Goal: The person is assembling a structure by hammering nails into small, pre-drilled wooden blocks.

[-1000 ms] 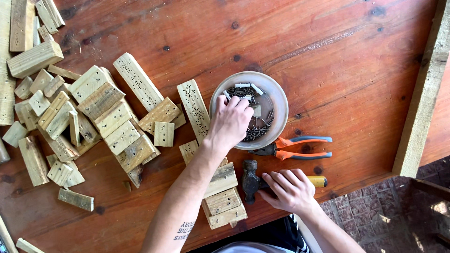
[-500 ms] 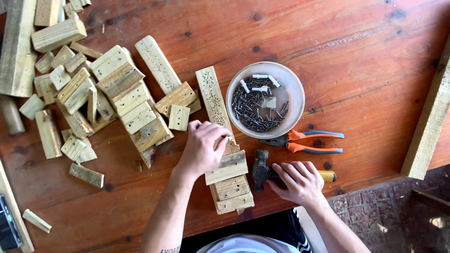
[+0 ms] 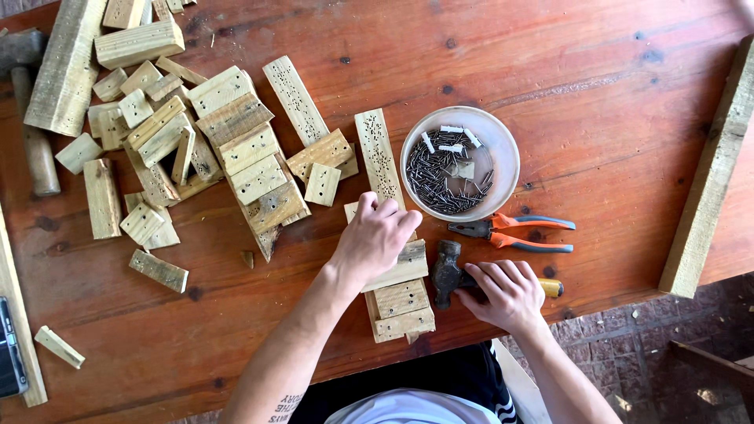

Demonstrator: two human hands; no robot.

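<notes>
Wooden blocks (image 3: 400,302) stacked at the near edge of the surface (image 3: 597,86) lie under my left hand (image 3: 375,235), which presses flat on the top piece, fingers loose. My right hand (image 3: 506,292) is clenched round the hammer (image 3: 449,271) just right of them, near the orange pliers (image 3: 518,232) and bowl of nails (image 3: 459,162).

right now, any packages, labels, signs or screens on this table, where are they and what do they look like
Dark device: far left edge of the wooden table, flat black rectangle, cut off by the frame; whether its face is a screen cannot be told.
No packages, labels or signs show.
</notes>
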